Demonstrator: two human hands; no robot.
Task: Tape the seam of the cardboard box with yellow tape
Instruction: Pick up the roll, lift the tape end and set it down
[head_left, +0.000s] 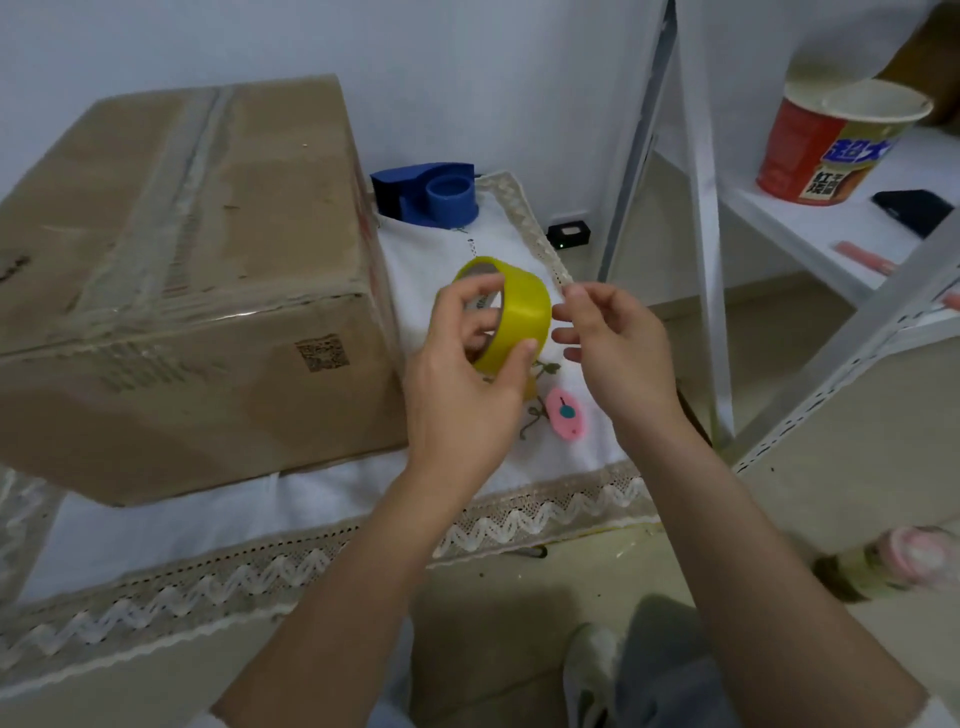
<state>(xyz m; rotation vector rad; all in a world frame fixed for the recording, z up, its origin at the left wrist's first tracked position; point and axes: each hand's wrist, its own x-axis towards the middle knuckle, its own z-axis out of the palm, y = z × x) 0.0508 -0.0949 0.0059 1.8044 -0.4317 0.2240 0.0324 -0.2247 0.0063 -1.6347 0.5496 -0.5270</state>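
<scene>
Beside the cardboard box, left hand grips glossy yellow tape ring (right hand perhaps pinching its end)

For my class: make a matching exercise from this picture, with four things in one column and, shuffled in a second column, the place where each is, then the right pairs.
Things:
1. yellow tape roll
2. pink cutter
3. blue tape dispenser
4. red noodle cup

Places:
A. on the white shelf at the right
B. held in the left hand
C. behind the cardboard box's far right corner
D. lying on the white cloth, below the roll

Pairs: 1-B, 2-D, 3-C, 4-A
</scene>
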